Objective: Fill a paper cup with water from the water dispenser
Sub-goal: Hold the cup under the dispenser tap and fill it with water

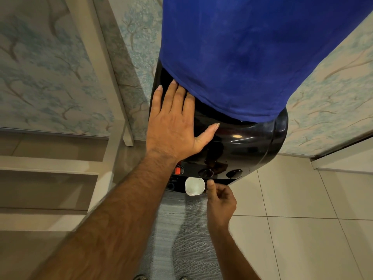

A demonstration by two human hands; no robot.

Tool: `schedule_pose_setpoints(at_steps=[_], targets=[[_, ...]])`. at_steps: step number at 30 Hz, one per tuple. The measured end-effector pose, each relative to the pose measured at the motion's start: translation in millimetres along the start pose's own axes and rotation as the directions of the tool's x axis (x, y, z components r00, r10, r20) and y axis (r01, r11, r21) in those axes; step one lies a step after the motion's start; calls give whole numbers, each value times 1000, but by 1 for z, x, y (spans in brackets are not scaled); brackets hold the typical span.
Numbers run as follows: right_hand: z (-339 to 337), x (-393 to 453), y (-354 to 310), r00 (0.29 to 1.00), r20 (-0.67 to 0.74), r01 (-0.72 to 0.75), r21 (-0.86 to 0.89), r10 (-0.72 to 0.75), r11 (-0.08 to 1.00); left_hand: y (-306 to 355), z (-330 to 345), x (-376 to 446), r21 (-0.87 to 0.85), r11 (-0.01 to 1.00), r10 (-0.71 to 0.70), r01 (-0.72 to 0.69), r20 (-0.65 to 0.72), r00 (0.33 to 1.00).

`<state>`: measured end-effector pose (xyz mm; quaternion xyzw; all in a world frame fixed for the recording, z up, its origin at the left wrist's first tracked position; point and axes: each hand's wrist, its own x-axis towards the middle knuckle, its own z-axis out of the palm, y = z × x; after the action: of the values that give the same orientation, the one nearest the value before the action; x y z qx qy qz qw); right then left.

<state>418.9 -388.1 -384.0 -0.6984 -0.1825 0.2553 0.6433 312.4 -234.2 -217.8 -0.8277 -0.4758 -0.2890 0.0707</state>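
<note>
Nearest the lens, a bare left forearm [113, 223] running up from 7 o'clock toward centre, ending in the left hand [171, 126] laid flat, palm down, on the glossy black top of the water dispenser [252, 138]. Left grip wide: fingers straight and together, tips touching the lower hem of the blue cover [252, 53] over the bottle at 12 o'clock, thumb spread toward 3 o'clock, holding nothing. Lower, just below centre, the right hand [221, 201] coming in from 5 o'clock, fingers curled, thumb raised beside the right rim of the paper cup [195, 186]. Right grip narrow; touching the cup or only next to it, cannot tell. Cup white, seen from above as a round mouth, upright under the dispenser's front edge, in the recess below the row of taps; water inside not discernible. Above the cup, a red tap button [177, 170] at its 11 o'clock and two dark round ones [205, 173] [234, 173] toward 1 o'clock. Underfoot, a grey woven mat [181, 235] at 6 o'clock, pale floor tiles [302, 219] at 4 o'clock. Patterned tree wallpaper [40, 67] on both sides, pale shelves [50, 162] at 9 o'clock.
</note>
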Motion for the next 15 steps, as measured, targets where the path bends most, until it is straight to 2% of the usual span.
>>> schedule_pose_setpoints(at_steps=[4,8,15], targets=[[-8,2,30,993,83,-67,-181,83,981,0,1,0,-6,1000,2,-2,-9,1000],[-3,11,58,975,193,-35,-370,114,928,0,1,0,-13,1000,3,-3,-22,1000],[20,25,85,960,235,-36,-436,152,899,-1,4,-1,-15,1000,6,-7,-57,998]])
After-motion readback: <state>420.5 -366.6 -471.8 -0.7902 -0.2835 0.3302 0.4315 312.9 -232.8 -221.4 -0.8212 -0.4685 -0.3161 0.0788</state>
